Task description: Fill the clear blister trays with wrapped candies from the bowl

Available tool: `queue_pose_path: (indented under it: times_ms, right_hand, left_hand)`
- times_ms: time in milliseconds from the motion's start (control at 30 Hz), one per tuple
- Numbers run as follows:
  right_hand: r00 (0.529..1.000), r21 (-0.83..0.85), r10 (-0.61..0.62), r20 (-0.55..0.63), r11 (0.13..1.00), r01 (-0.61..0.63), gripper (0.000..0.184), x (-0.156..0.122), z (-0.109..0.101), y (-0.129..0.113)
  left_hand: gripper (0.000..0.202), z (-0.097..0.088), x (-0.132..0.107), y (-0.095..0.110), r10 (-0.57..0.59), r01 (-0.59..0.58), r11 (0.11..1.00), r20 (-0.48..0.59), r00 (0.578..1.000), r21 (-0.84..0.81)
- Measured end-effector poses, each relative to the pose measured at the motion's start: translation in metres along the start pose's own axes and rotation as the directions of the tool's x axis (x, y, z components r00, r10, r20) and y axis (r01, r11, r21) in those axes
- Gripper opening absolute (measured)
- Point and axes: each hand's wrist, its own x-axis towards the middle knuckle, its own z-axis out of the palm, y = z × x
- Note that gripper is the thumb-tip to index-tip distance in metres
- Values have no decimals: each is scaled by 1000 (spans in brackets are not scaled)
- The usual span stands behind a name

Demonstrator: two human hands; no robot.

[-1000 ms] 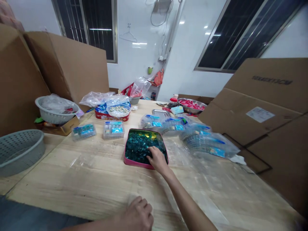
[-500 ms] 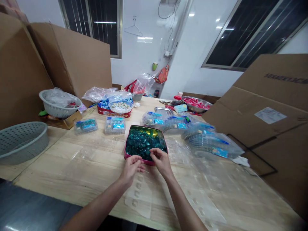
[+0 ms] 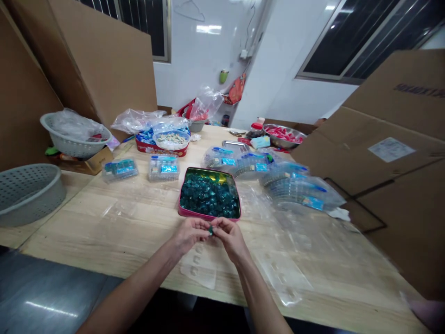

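Just below a pink tin [image 3: 199, 214] of teal foil pieces [image 3: 208, 197], left hand [image 3: 189, 234] and right hand [image 3: 229, 239] curled closed, pinching one small teal piece [image 3: 210, 229] together

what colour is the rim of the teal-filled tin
The tin's rim is pink, clearest at its front edge in the head view.

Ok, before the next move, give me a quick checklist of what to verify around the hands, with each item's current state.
1. Small teal piece pinched between left hand and right hand: ok.
2. Pink-rimmed tin of teal pieces directly ahead of the hands, not touching them: ok.
3. Piece's shape and orientation: cannot tell, fingers hide most of it.
4. Clear blister sheet lying under and near the hands: ok.
5. Whether the blister sheet's pockets hold anything: cannot tell.
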Motion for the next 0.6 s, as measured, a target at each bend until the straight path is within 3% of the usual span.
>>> queue_pose_path:
  times_ms: [133, 233, 300, 433, 533, 600]
  right_hand:
    - [1000, -39, -22, 13, 999, 22, 22, -1, -2, 7]
    - [998, -160, -64, -11, 985, 61, 19, 3, -4, 16]
    - [994, -282, -106, -27, 955, 94, 15, 7, -4, 25]
    - [969, -576, -244, -32, 797, 181, 14, 13, -3, 44]
    - [953, -734, -302, -17, 651, 193, 17, 13, -1, 51]
    - [949, -802, -314, 6, 565, 192, 17, 11, 0, 50]
  left_hand:
    - [19, -5, 4, 0, 14, -11, 991, -18, 1000, 134]
    - [17, -12, 13, -6, 123, -92, 951, -89, 988, 295]
    - [18, -16, 19, -15, 230, -145, 859, -117, 966, 490]
    - [12, -21, 29, -30, 360, -151, 597, -95, 928, 788]
    - [14, -18, 28, -33, 378, -157, 530, -66, 924, 833]
    - [17, -15, 23, -31, 396, -162, 424, -21, 918, 891]
